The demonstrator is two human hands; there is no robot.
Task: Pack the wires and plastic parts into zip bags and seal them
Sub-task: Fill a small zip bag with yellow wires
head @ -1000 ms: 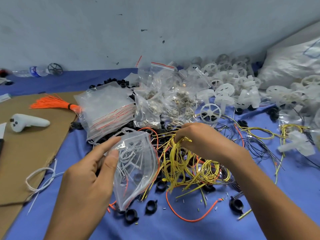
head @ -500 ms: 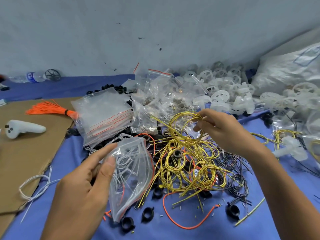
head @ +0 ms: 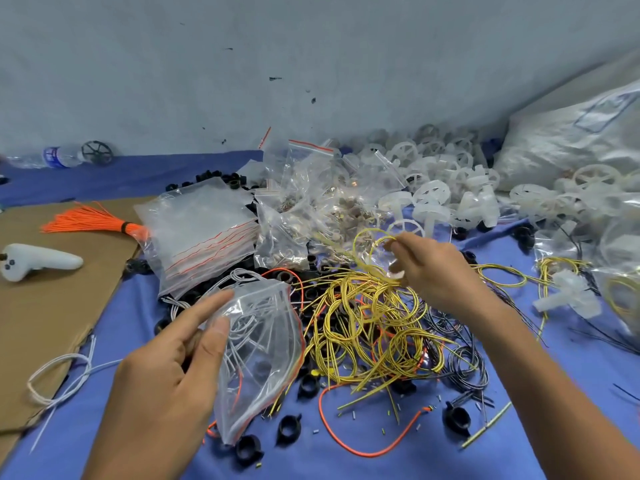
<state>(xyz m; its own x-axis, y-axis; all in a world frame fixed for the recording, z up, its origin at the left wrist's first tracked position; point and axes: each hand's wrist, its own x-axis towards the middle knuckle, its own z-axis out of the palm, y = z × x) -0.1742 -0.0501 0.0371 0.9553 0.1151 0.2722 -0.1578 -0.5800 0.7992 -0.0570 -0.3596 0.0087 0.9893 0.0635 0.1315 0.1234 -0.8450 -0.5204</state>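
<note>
Motion-blurred yellow wire loop (head: pixel 360 234)

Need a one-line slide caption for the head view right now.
Left hand holds a zip bag of white wires; right hand pinches a yellow wire above the pile.

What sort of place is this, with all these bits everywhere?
Probably a small hand-packing workspace: a blue cloth heaped with yellow wires and white plastic wheels, a stack of empty zip bags, and the left hand holding a part-filled zip bag.

Bright, even light with soft shadows, wide-angle bending at the edges, slight motion blur throughout
</note>
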